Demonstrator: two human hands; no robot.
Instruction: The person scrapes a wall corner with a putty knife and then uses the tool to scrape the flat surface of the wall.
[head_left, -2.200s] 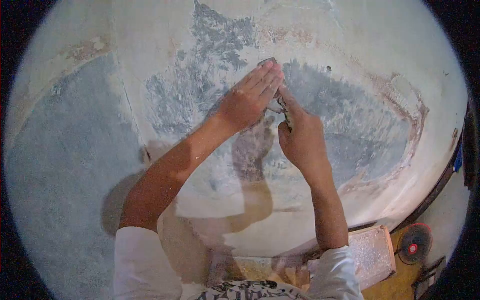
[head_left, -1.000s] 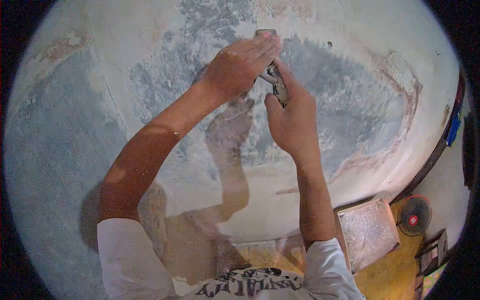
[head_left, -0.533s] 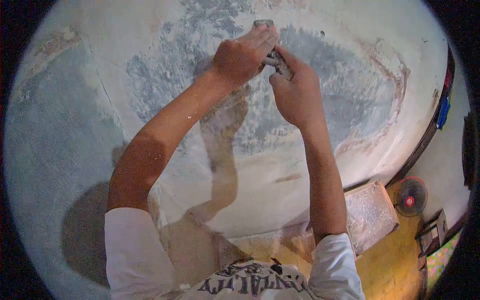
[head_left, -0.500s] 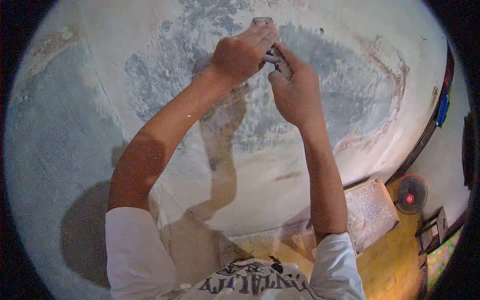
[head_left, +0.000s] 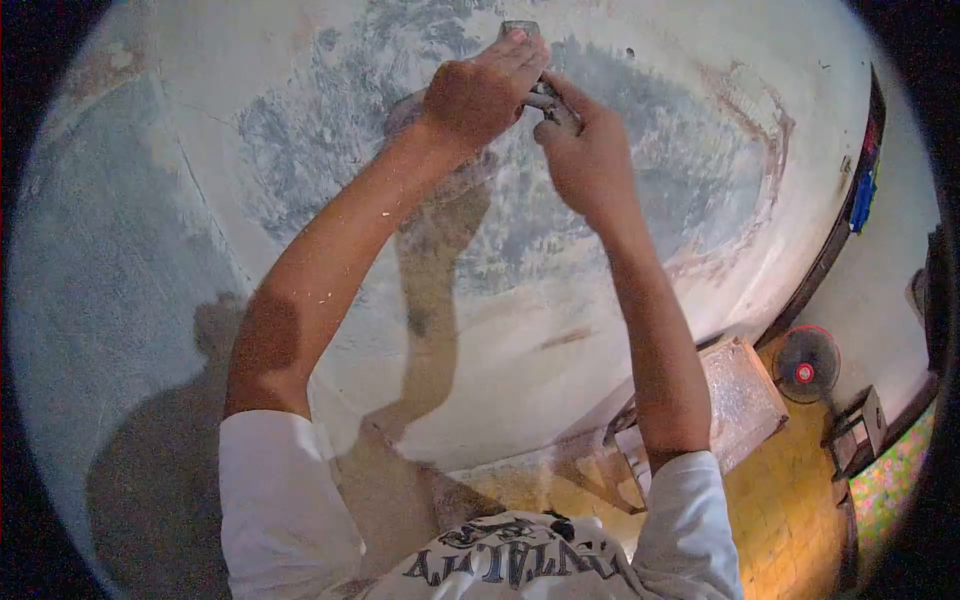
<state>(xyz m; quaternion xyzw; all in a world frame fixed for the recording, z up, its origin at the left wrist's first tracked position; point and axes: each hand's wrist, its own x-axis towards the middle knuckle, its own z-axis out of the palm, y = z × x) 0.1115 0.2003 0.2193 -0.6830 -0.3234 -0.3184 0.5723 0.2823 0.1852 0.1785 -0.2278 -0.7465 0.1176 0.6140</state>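
Both my arms reach up to a wall [head_left: 500,360] with a large, rough grey patch [head_left: 680,150] of worn surface. My right hand [head_left: 592,160] is closed around the handle of a scraper [head_left: 562,116], index finger stretched along it. My left hand [head_left: 475,103] lies over the tool's front part, its fingers together and pressing it to the wall. A greyish flat end [head_left: 519,28] sticks out past the left fingertips. Most of the tool's front is hidden beneath that hand, so its exact shape cannot be made out.
At lower right, a dusty board-topped table [head_left: 725,400] stands against the wall above a yellow tiled floor [head_left: 770,510]. Beside it are a round fan [head_left: 806,364] and a small wooden stand [head_left: 858,430]. A blue cloth-like item [head_left: 863,202] hangs at the right edge.
Both hands and the scraper sit slightly higher in view, still on the grey patch. The view has shifted a little, and my shadow on the left wall has changed shape.
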